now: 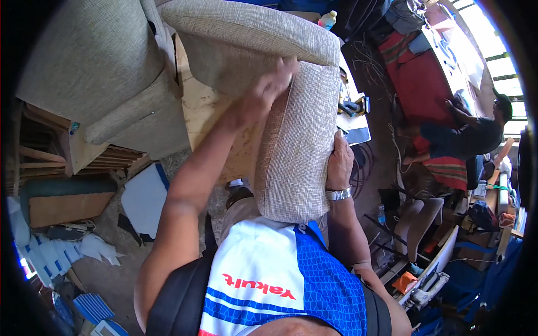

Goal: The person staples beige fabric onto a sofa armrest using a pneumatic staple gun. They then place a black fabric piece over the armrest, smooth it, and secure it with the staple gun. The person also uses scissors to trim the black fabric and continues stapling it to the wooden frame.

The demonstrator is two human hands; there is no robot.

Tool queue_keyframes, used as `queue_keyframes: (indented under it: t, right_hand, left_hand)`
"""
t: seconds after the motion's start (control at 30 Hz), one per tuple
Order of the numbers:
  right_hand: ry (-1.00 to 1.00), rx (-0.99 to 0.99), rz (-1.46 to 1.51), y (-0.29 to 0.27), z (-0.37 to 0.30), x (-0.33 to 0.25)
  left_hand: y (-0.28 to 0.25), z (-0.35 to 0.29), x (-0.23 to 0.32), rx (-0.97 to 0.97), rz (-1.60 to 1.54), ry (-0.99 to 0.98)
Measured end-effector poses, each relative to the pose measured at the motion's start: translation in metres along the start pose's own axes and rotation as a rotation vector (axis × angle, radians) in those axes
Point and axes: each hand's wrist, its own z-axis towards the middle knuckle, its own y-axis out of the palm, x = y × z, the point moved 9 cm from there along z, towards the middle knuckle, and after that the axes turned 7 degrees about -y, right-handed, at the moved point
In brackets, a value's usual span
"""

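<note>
A sofa piece upholstered in grey-beige woven fabric lies in front of me on a worn wooden work table (216,126). Its padded armrest (305,145) points toward my body and touches my shirt. Across the far end runs the padded backrest (252,28). My left hand (277,81) is at the inner corner where armrest and backrest meet, its fingers smeared by motion. Against the armrest's outer side, my right hand (339,162) grips the edge, a metal-band watch on its wrist; some of its fingertips are hidden.
Another upholstered piece (95,61) stands close at left, above wooden slatted frames (42,159). Tools (353,106) lie on the table's right side, and a bottle (327,20) stands behind. Cables (370,61) trail over the floor. At far right a person (465,134) works by red material.
</note>
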Motion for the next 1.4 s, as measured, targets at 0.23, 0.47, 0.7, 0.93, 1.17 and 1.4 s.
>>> queue_keyframes:
  t: [0.23,0.47,0.7,0.93,1.17,1.4]
  right_hand:
    - [0.015,-0.055,0.04,0.001,0.005,0.003]
    - [0.047,-0.083,0.395,0.012,0.001,0.019]
    - [0.098,-0.235,0.735,0.026,-0.006,0.021]
    - [-0.132,-0.382,-0.151,-0.034,0.081,0.159]
    - [0.079,-0.639,-1.218,-0.103,0.14,0.354]
    - [-0.032,-0.616,-1.257,-0.104,0.154,0.326]
  left_hand:
    - [0.042,0.073,-0.006,-0.039,1.101,-0.035]
    - [0.086,0.016,0.015,0.031,1.277,-0.167]
    - [0.142,-0.025,0.034,-0.044,1.515,-0.341]
    - [0.161,-0.03,0.031,-0.102,1.565,-0.527]
    - [0.146,-0.028,0.027,-0.114,1.521,-0.522]
    - [0.145,-0.011,0.029,-0.151,1.517,-0.472]
